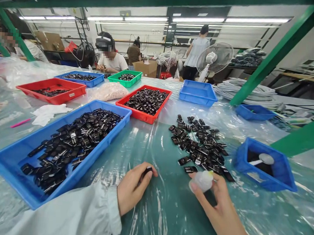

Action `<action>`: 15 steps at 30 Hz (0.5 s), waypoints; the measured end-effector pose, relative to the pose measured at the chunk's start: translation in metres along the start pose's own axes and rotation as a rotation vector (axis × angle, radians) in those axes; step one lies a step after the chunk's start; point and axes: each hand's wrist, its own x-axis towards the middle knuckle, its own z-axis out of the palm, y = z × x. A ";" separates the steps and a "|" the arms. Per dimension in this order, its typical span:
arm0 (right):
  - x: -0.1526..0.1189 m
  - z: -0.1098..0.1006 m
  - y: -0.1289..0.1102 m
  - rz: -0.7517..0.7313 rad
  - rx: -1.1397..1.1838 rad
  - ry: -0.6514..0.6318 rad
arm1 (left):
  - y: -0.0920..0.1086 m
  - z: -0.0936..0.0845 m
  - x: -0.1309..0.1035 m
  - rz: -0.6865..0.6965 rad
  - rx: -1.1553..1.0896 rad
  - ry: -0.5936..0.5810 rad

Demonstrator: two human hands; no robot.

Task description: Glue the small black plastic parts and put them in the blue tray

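Observation:
My left hand (134, 187), in a pale sleeve, rests at the middle of the table, its fingers closed around a small black plastic part (147, 170). Most of that part is hidden by the fingers. To the right, my right hand (218, 195) grips a small translucent white bottle (202, 181) with a yellowish spot on it, between thumb and fingers. The bottle is just in front of a loose pile of black plastic parts (198, 143) lying on the green table. A long blue tray (104, 105) with many similar black parts stands left of my left hand.
Beyond are a red tray (153, 119) of black parts and a blue tray (198, 97). At right, a blue bin (270, 181) holds black material and a light scoop-like tool (266, 159). A green post (272, 64) rises there. Other people work at the back.

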 end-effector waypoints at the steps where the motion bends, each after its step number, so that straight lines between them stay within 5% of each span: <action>1: 0.000 0.000 0.000 0.002 -0.001 0.001 | 0.001 0.000 -0.001 -0.019 -0.021 -0.016; 15: -0.003 -0.002 -0.010 0.027 -0.015 -0.024 | 0.001 0.001 -0.001 -0.148 0.017 -0.126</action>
